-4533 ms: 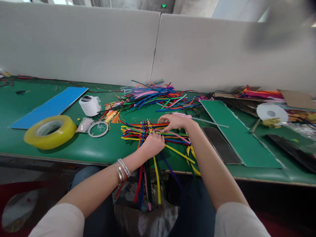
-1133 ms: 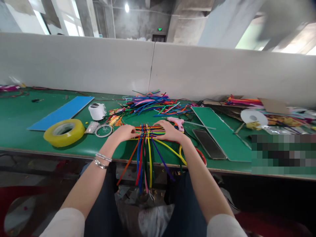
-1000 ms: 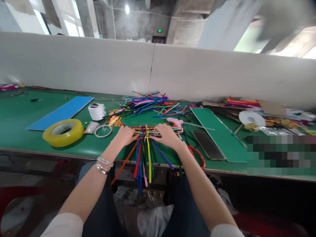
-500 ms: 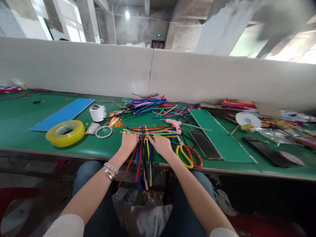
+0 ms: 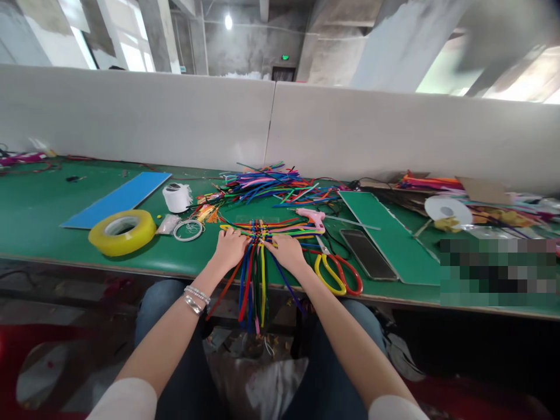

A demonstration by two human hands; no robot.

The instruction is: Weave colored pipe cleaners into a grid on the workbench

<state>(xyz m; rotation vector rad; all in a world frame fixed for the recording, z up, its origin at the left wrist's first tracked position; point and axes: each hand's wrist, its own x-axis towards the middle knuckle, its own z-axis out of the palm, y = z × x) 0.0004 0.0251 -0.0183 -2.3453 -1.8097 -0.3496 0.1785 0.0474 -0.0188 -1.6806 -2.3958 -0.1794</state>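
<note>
Both hands flat on the woven stems at the near edge of the green table.

The left hand lies open, palm down, fingertips on the weave's left side. The right hand is open too and presses its right side, with the crossed part just ahead, between the two. Long loose ends hang off the table edge between the wrists. Just right of the right hand lie the scissors, and beyond its fingers the pink glue gun. Out left of the left hand sit a wire ring and then the yellow tape roll. Well ahead of both is a loose heap of stems.
</note>
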